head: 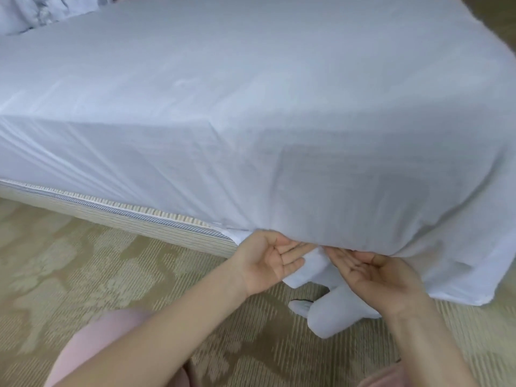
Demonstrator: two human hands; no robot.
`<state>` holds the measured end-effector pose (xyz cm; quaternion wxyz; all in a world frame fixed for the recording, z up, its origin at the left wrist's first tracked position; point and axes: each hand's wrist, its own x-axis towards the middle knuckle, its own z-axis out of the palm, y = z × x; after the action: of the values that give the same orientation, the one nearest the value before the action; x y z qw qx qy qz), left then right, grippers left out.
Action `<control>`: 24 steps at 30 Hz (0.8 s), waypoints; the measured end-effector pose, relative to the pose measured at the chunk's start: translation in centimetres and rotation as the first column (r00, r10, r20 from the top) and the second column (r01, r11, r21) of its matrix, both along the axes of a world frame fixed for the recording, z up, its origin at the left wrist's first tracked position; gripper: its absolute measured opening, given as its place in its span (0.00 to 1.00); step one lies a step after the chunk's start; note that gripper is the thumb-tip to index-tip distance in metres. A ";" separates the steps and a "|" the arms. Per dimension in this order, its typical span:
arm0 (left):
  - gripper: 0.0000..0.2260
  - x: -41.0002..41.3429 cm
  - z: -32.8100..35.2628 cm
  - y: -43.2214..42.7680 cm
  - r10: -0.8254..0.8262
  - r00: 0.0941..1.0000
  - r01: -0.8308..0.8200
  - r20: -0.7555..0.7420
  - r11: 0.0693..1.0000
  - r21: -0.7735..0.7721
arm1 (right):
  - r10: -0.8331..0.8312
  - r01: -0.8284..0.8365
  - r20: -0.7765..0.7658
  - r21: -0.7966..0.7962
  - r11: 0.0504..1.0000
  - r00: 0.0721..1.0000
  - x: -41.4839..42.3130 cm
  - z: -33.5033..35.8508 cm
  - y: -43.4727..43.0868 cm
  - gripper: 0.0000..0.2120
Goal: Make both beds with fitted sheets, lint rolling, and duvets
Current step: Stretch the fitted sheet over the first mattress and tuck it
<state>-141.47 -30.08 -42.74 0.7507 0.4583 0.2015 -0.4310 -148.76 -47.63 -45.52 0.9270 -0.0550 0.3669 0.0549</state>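
Two hands, left hand [268,261] and right hand [375,275], lie flat, palms-up, under one fitted sheet [251,107].

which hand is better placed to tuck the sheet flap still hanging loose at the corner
Right hand, probably. The loose flap of the white fitted sheet hangs directly beside it, while the left hand sits on the side where the sheet is already drawn tight above the striped bed base.

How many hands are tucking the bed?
2. The left hand is palm-up at the bottom edge of the sheet, at the bed's corner. The right hand is just beside it, also palm-up.
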 end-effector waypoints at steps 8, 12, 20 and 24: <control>0.08 1.4 -1.5 1.4 0.016 1.000 -0.011 0.020 0.970 -0.244 | 0.018 0.074 0.158 -0.561 0.825 0.987 -0.3 -1.3 0.5 0.35; 0.23 3.0 -3.0 0.4 -0.065 0.997 0.076 0.041 0.924 -0.375 | 0.072 0.015 0.042 -0.940 0.340 0.997 -0.1 -1.7 0.1 0.04; 0.33 2.1 -4.7 -3.4 0.011 0.999 0.023 0.041 0.676 -0.737 | -0.121 -0.424 -0.630 -0.357 -0.833 0.767 -1.7 -0.6 -3.1 0.18; 0.34 2.2 -4.8 -3.6 0.015 0.999 0.020 0.039 0.642 -0.766 | -0.165 -0.427 -0.706 -0.210 -0.879 0.688 -2.1 -0.4 -2.7 0.19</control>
<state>-139.28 -33.66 -47.55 0.8774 0.1068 -0.0160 -0.4674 -150.85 -50.31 -45.92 0.0394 -0.9675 0.2490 0.0213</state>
